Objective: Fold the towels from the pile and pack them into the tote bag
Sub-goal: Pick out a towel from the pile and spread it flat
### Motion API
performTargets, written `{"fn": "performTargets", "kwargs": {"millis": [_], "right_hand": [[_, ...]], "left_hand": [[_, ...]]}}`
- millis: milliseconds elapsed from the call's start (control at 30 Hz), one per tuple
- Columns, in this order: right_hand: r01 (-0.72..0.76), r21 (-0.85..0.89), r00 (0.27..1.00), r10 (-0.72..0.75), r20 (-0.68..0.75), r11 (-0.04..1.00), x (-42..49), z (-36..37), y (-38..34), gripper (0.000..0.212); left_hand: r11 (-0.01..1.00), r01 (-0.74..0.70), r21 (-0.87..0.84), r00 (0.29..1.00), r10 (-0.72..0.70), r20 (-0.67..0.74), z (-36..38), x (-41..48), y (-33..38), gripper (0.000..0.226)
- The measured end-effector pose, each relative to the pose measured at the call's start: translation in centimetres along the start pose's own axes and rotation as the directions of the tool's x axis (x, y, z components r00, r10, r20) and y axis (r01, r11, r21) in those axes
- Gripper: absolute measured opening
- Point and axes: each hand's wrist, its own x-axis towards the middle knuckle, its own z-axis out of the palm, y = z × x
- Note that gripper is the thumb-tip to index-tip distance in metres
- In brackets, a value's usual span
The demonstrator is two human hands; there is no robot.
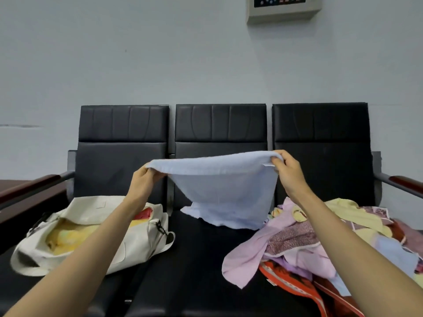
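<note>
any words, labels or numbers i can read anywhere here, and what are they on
Nothing in this view can be read.
On the wall panel: rows of blue and red marks, too small and blurred to read.
On the white tag of the blue towel, by the right hand: no legible print.
On the tote bag: no lettering visible.
On the pile: printed patterns only, no words legible.

Soft, matt, slightly fuzzy cloth for the pale blue towel (219, 186). Thick cream canvas, matt and a little coarse, for the tote bag (91, 209). Same kind of soft matt cloth in the pile (295, 243). Black leather-like padding on the bench (219, 126), smooth, faintly shiny, creased. Glossy dark wood on the armrest (34, 183), over grey matt metal.
</note>
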Motion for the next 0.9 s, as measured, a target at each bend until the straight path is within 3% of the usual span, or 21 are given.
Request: {"fn": "performTargets", "kwargs": {"millis": [133,267,367,433,533,600,667,733,800,900], "right_hand": [[-0.168,-0.15,0.969,0.191,0.158,0.974,-3.6,-1.5,0.9,0.015],[-0.396,-0.293,0.832,0.475,0.287,0.87,-6.4,-2.6,1.9,0.013],[-0.551,-0.338,0.66,0.646,0.383,0.763,-7.6,-3.0,3.6,0.008],[-0.611,-0.368,0.564,0.711,0.419,0.701,-8.7,-2.7,5.5,0.005],[-0.722,-0.259,0.482,0.735,0.478,0.642,-10.3,-1.7,9.9,0.03],[-0.644,-0.363,0.47,0.722,0.508,0.674,-11.3,-1.1,12.8,0.045],[-0.369,-0.602,0.5,0.697,0.514,0.708,-11.7,-1.0,15.3,0.061],[-0.145,-0.699,0.516,0.656,0.551,0.701,-11.9,-0.8,16.6,0.071],[-0.049,-0.71,0.549,0.613,0.569,0.703,-11.7,-0.7,17.4,0.07],[0.044,-0.679,0.663,0.487,0.568,0.733,-11.4,-0.5,18.7,0.043]], "left_hand": [[0.979,0.101,0.177,0.994,-0.091,-0.061,-2.1,-3.7,-2.1,0.033],[0.943,0.285,0.17,0.952,-0.3,0.067,-3.0,-6.6,-3.6,0.039],[0.846,0.482,0.229,0.856,-0.51,0.084,-2.7,-7.7,-6.1,0.028],[0.767,0.587,0.261,0.776,-0.625,0.091,-2.7,-8.3,-8.7,0.032],[0.666,0.651,0.363,0.683,-0.723,0.103,-2.2,-9.7,-12.6,0.034],[0.629,0.683,0.37,0.651,-0.755,0.081,-1.5,-10.3,-15.0,0.032],[0.608,0.692,0.389,0.644,-0.763,0.048,-0.8,-10.2,-16.7,0.033],[0.615,0.656,0.438,0.671,-0.741,0.035,-0.2,-9.8,-17.6,0.033],[0.62,0.602,0.503,0.701,-0.712,0.039,0.3,-9.2,-18.0,0.032],[0.616,0.56,0.553,0.721,-0.692,0.04,0.5,-8.5,-19.1,0.024]]}}
